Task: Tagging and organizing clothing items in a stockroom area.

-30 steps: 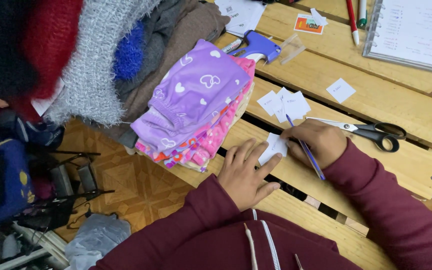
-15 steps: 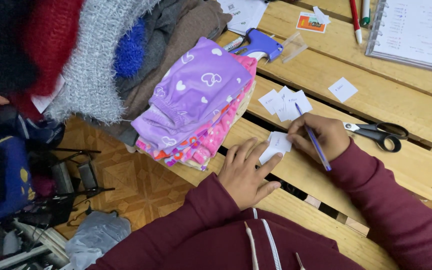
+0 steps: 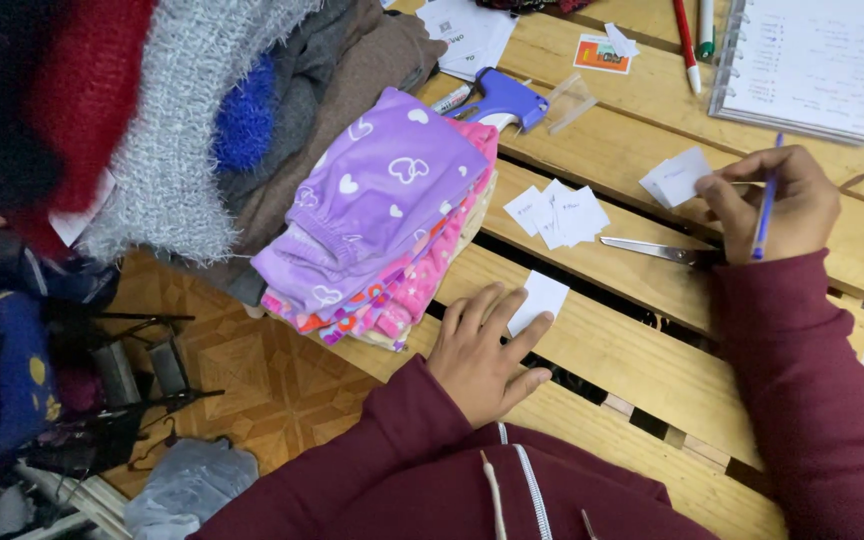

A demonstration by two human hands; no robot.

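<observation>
Now left hand (image 3: 480, 350) lies flat, fingers spread, pinning a white paper slip (image 3: 538, 298) near the table's (image 3: 632, 350) front edge; right hand (image 3: 774, 203) pinches a blue pen (image 3: 764, 210) and grips small white slips (image 3: 677, 178) – toward the right edge; scissors (image 3: 657, 250) just beside it; folded purple clothes (image 3: 382, 215) at the left edge – loose slips (image 3: 557, 212) mid-table.

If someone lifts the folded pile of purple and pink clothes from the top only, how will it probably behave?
The folded clothes pile is soft fabric, so it would likely sag and unfold. Its layers look loose, so lower ones may stay behind. It overhangs the slatted wooden table, so a push could tip it off.
</observation>
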